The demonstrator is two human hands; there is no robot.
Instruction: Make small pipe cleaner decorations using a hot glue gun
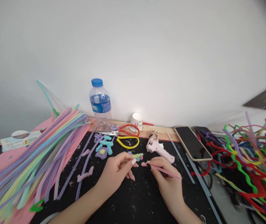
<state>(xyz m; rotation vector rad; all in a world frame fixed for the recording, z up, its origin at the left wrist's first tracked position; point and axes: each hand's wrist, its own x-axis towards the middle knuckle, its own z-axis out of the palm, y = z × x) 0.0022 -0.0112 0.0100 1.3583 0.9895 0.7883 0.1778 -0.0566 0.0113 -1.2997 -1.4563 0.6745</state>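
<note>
My left hand point(120, 168) is closed, its fingertips pinching a small pastel fuzzy piece point(137, 156) in yellow, green and pink. To its right, my right hand point(164, 172) grips a pink pipe cleaner point(168, 172), whose curled end pokes out past the fingertips, close to the pastel piece but apart from it. Left of my left hand lie a purple fuzzy flower with a yellow centre point(102, 151) and turquoise fuzzy pieces point(109, 144). Scissors with red and yellow handles point(128, 141) rest behind my hands, and a pale pink glue gun point(159, 147) lies behind my right hand.
A water bottle point(101, 107) and a white paper cup point(137, 119) stand at the wall. Pastel pipe cleaners point(44, 155) cover the left side. On the right are a phone point(193, 143), translucent sticks point(182, 158) and a tangle of bright pipe cleaners point(252, 161).
</note>
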